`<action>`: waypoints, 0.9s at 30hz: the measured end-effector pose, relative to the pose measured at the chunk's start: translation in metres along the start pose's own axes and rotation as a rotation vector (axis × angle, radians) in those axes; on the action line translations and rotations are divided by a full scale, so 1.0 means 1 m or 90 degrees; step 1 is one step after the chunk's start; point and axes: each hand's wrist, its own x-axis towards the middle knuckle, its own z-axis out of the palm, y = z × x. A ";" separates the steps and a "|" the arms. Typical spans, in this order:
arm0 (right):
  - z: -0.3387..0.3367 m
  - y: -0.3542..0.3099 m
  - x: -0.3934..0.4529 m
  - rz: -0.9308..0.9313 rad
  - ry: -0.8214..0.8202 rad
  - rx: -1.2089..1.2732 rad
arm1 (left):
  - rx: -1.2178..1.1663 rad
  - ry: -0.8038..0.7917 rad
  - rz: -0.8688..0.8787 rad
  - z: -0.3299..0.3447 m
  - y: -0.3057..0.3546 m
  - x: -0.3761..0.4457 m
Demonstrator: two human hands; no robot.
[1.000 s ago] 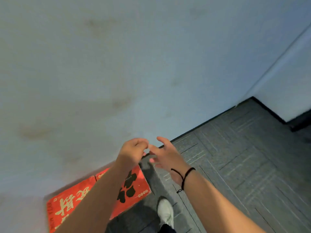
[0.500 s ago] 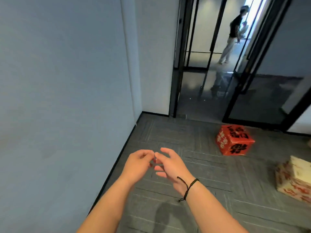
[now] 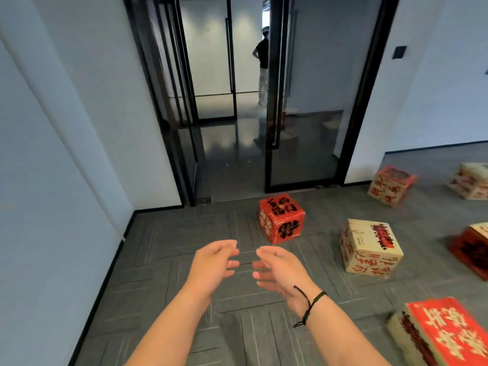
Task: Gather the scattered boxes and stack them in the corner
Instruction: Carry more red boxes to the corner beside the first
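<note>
Reaching forward over the grey carpeted floor (image 3: 169, 260), the person's left hand (image 3: 211, 265) and right hand (image 3: 280, 270) hover side by side, palms turned toward each other with a narrow gap between them. Both hands hold nothing; their fingers (image 3: 260, 265) are loosely curled and spread apart. A black cord bracelet (image 3: 310, 305) circles the right wrist.

Boxes lie scattered on the floor ahead and to the right. A red box (image 3: 281, 221) with black and white characters stands just beyond the hands, near the threshold of the glass doors (image 3: 303, 101). To its right, apart from it, sits a cream box (image 3: 369, 249) with red lettering on its sides. Farther back, near the right wall, a second cream box with a red top (image 3: 390, 186) sits tilted, and another pale box (image 3: 472, 183) is cut off by the right edge of the view. A dark red box (image 3: 472, 249) shows partly at the right edge, and a red-topped box (image 3: 446, 336) with white characters lies at the lower right corner of the view, blurred.

White walls (image 3: 52, 180) meet the floor along a black baseboard at left. Through the open doorway another person (image 3: 262, 64) stands in the corridor, facing away.
</note>
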 end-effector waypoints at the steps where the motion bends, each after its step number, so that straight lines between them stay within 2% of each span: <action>1: -0.015 -0.004 0.007 0.010 0.013 0.018 | 0.009 -0.012 -0.009 0.015 0.001 0.009; 9: -0.110 -0.015 0.090 0.051 0.127 0.083 | 0.053 -0.018 -0.075 0.068 -0.004 0.136; 13: -0.139 -0.024 0.149 0.077 0.201 0.092 | 0.048 0.010 -0.109 0.092 -0.015 0.237; 16: -0.153 -0.050 0.201 0.079 0.249 0.081 | 0.057 -0.025 -0.123 0.119 -0.009 0.315; 20: -0.156 -0.101 0.262 0.085 0.268 0.079 | 0.087 -0.075 -0.126 0.139 0.020 0.402; 27: -0.170 -0.161 0.382 0.099 0.272 0.121 | 0.135 -0.082 -0.080 0.170 0.081 0.533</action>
